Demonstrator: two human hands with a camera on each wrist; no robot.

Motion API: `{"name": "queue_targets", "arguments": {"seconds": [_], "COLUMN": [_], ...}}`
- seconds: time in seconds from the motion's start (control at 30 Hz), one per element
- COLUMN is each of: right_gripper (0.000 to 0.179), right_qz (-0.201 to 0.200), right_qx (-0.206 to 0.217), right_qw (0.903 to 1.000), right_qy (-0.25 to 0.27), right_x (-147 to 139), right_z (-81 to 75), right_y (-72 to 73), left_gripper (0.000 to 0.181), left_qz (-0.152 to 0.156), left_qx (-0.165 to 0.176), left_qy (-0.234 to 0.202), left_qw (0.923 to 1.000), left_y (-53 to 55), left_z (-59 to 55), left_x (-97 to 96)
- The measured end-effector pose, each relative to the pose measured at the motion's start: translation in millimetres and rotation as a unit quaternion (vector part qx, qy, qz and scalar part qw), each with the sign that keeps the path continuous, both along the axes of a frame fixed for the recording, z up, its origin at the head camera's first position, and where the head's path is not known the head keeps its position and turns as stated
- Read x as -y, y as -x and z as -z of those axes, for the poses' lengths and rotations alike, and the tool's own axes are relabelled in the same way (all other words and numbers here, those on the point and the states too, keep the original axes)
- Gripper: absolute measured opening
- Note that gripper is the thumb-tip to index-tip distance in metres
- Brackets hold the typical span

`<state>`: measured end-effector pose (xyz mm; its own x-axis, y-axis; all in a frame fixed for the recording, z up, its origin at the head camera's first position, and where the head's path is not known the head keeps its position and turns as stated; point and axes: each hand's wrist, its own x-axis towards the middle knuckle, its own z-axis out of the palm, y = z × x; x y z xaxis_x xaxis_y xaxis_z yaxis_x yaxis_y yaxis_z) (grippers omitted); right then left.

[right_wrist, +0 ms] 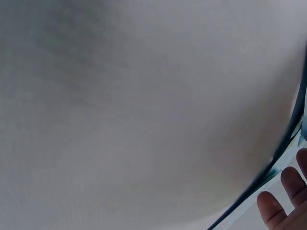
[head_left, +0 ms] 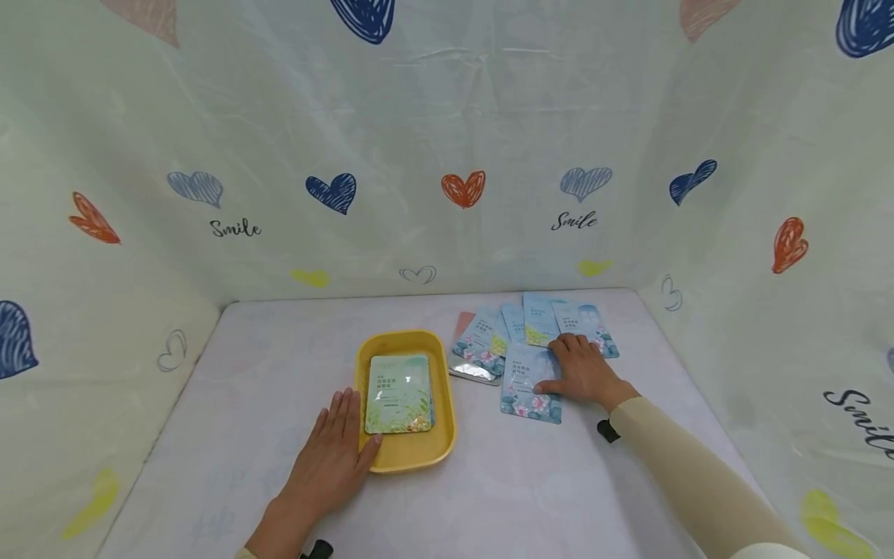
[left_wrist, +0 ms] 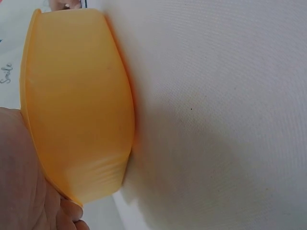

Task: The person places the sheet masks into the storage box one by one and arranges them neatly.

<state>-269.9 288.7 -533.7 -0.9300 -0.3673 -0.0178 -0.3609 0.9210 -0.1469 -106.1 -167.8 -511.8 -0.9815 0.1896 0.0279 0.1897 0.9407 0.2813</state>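
On the left, my left hand (head_left: pixel 334 450) lies along the near-left side of a yellow tray (head_left: pixel 408 462), fingers straight and thumb over the rim. The left wrist view shows the tray's outer wall (left_wrist: pixel 81 105) with the hand against its edge. Inside the tray lies a green printed sachet (head_left: pixel 400 394), with a blue edge showing under it. To the right, my right hand (head_left: pixel 583 373) rests on a blue flowered sachet (head_left: pixel 527 388), thumb and fingers spread over its right part. The right wrist view catches only some fingertips (right_wrist: pixel 271 208) near a sachet edge.
Several more blue sachets (head_left: pixel 541 318) lie overlapped behind the right hand. A silver-edged packet (head_left: pixel 475 371) and a pinkish one (head_left: pixel 463 322) peek out at the pile's left. The white table (head_left: pixel 279 341) is enclosed by a heart-printed curtain (head_left: pixel 419 116).
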Motion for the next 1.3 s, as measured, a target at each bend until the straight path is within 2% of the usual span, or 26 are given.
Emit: {"name": "queue_targets", "arguments": {"seconds": [0.23, 0.33, 0.43, 0.5, 0.67, 0.8, 0.87, 1.0, 1.3], "right_gripper": [0.099, 0.096, 0.092, 0.088, 0.066, 0.048, 0.045, 0.044, 0.044], "right_qz": [0.005, 0.018, 0.049, 0.075, 0.114, 0.150, 0.167, 0.172, 0.154], "right_qx": [-0.001, 0.040, 0.086, 0.106, 0.114, 0.123, 0.142, 0.176, 0.208], "right_qw": [0.9999, 0.9983, 0.9908, 0.9818, 0.9553, 0.9361, 0.9213, 0.8962, 0.8668], "right_qy": [0.010, 0.039, 0.093, 0.139, 0.248, 0.293, 0.321, 0.369, 0.427], "right_x": [5.5, 9.7, 13.5, 14.8, 14.5, 13.0, 12.1, 8.7, 8.2], "right_z": [-6.1, -12.2, -17.9, -20.4, -23.8, -22.1, -19.5, -13.4, -8.9], "right_y": [1.6, 0.9, 0.3, 0.3, 0.5, 1.3, 1.3, 0.8, -5.3], "left_gripper": [0.082, 0.082, 0.083, 0.083, 0.083, 0.083, 0.083, 0.083, 0.083], "left_qz": [0.000, -0.001, -0.001, 0.000, 0.001, 0.000, 0.000, -0.002, -0.001], "left_qx": [0.001, 0.002, 0.004, 0.003, -0.003, -0.003, -0.002, 0.000, -0.005], "left_qy": [-0.005, -0.005, -0.003, -0.003, -0.007, -0.008, -0.007, -0.008, -0.012], "left_qw": [1.0000, 1.0000, 1.0000, 1.0000, 1.0000, 1.0000, 1.0000, 1.0000, 0.9999], "left_y": [-1.1, -1.0, -0.3, 0.3, 1.1, 1.0, 0.5, 0.3, -1.1], "left_z": [0.7, 1.8, 3.1, 3.8, 4.5, 4.5, 4.4, 5.1, 4.5], "left_x": [0.2, 0.5, 1.0, 1.2, 1.2, 1.2, 1.3, 1.5, 1.8]}}
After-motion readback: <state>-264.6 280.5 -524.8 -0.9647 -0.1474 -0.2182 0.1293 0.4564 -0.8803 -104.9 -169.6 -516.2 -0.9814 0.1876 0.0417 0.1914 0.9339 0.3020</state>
